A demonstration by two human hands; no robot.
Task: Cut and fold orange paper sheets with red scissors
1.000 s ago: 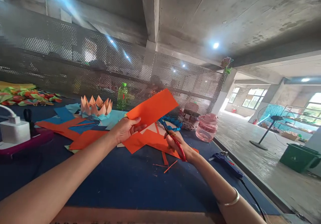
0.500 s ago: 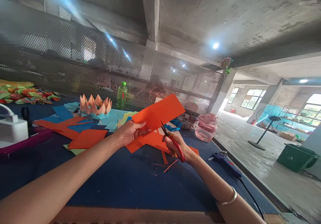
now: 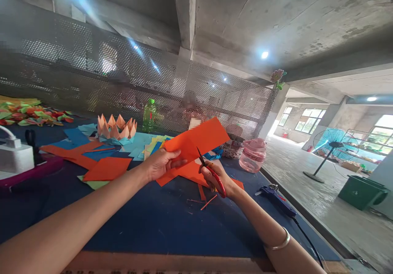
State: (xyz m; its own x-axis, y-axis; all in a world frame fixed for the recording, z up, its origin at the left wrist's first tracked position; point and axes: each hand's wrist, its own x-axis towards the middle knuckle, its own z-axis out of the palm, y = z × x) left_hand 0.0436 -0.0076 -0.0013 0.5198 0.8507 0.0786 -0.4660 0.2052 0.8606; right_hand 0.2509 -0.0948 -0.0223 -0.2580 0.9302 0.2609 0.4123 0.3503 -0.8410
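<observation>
My left hand (image 3: 162, 162) pinches the near end of an orange paper sheet (image 3: 199, 140) and holds it up above the blue table (image 3: 147, 221). My right hand (image 3: 215, 178) grips red-handled scissors (image 3: 208, 168); their blades reach into the lower edge of the sheet. More orange paper pieces (image 3: 187, 172) lie under both hands. Thin orange strips (image 3: 206, 199) lie on the table by my right wrist.
Orange and blue sheets (image 3: 92, 159) and a folded paper crown (image 3: 116, 129) lie to the left. A green bottle (image 3: 149, 116), a pink jar (image 3: 253, 155) and a blue glue gun (image 3: 276, 199) stand near the perforated screen (image 3: 138, 90) and the right edge. A white charger (image 3: 15, 156) sits far left.
The orange sheet has shifted right and down toward the scissors. The scissor blades now meet its lower edge.
</observation>
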